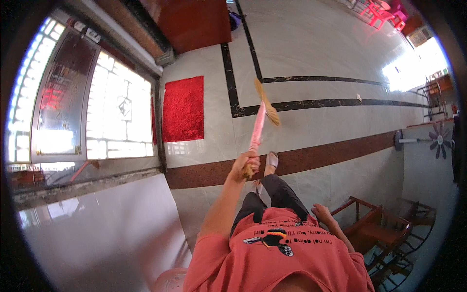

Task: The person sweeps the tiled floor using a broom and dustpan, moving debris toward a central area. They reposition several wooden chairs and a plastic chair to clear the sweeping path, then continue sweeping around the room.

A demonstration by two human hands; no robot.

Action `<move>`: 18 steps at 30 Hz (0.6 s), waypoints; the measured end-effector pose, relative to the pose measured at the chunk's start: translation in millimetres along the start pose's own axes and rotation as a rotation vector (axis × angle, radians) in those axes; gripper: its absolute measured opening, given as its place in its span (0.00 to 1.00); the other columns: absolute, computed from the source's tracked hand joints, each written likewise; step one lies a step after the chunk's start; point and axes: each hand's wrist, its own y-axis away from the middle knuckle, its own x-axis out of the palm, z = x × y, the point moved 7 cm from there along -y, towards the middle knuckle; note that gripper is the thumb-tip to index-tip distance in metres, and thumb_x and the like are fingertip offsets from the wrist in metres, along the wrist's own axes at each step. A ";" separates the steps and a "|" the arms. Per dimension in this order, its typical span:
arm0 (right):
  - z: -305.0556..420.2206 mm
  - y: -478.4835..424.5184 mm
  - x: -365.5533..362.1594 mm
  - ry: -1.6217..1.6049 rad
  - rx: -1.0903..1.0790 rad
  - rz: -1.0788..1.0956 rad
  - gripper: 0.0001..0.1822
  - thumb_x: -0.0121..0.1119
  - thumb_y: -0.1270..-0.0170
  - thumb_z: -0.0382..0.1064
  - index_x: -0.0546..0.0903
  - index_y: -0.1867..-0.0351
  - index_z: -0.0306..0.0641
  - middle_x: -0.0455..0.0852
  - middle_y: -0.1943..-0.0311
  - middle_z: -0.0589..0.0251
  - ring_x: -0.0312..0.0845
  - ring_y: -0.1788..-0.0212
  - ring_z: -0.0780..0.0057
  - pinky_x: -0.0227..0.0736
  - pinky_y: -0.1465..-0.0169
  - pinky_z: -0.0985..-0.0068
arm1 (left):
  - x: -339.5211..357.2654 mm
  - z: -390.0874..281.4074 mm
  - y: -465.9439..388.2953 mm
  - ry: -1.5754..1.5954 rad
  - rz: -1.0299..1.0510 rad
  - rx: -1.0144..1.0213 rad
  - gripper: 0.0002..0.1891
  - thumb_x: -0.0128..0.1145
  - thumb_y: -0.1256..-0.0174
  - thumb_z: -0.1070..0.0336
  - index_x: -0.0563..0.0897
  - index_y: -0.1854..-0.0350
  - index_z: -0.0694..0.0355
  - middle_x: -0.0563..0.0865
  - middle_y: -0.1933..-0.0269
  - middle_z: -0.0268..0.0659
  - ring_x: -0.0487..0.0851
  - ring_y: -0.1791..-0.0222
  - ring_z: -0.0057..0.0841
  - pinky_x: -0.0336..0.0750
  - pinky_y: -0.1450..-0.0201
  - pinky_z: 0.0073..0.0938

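My left hand (247,166) grips a broom near the top end of its handle. The broom's pink wrapped handle (258,126) stretches away from me. Its wide yellow-brown straw head (269,107) is down at the pale tiled floor, beside the corner of the black inlaid bands. My right hand (321,212) hangs low at my right side with its fingers curled in, and nothing shows in it. A wooden chair (388,230) stands just beyond that hand.
A red shaggy mat (183,108) lies by the bright door (120,106) at left. Behind it is a reddish-brown cabinet (200,23). A standing fan (437,139) is at right, pink plastic chairs (379,14) far right. A small white scrap (359,97) lies on the floor.
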 end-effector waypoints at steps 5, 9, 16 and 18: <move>-7.1 -39.5 -15.5 0.000 -0.096 -0.097 0.15 0.45 0.45 0.43 0.75 0.63 0.33 0.76 0.64 0.50 0.72 0.62 0.53 0.68 0.61 0.63 | 18.3 -15.4 57.3 -0.501 -0.460 0.103 0.06 0.48 0.49 0.71 0.66 0.80 0.58 0.65 0.89 0.27 0.63 0.91 0.14 0.60 0.90 0.15; -27.3 -77.3 1.2 0.380 -0.299 0.025 0.11 0.44 0.46 0.39 0.74 0.71 0.35 0.76 0.70 0.52 0.73 0.66 0.55 0.69 0.67 0.63 | 35.0 -27.6 61.5 -0.534 -0.666 0.184 0.06 0.51 0.54 0.72 0.70 0.85 0.64 0.70 0.88 0.34 0.68 0.91 0.23 0.65 0.89 0.23; -27.7 -124.2 -59.0 -0.070 -0.051 -0.113 0.11 0.45 0.46 0.40 0.74 0.73 0.33 0.76 0.78 0.51 0.74 0.73 0.57 0.67 0.71 0.65 | -16.6 -100.0 -49.2 -0.644 -0.562 -0.027 0.10 0.44 0.52 0.65 0.70 0.88 0.61 0.71 0.87 0.36 0.71 0.88 0.28 0.65 0.88 0.26; -22.9 -127.4 -84.9 -0.555 0.223 -0.182 0.13 0.46 0.46 0.42 0.74 0.73 0.33 0.75 0.80 0.50 0.74 0.75 0.58 0.67 0.71 0.66 | 24.7 -95.4 -97.4 -0.612 -0.594 -0.022 0.12 0.42 0.52 0.64 0.70 0.90 0.59 0.73 0.85 0.36 0.72 0.87 0.28 0.64 0.87 0.26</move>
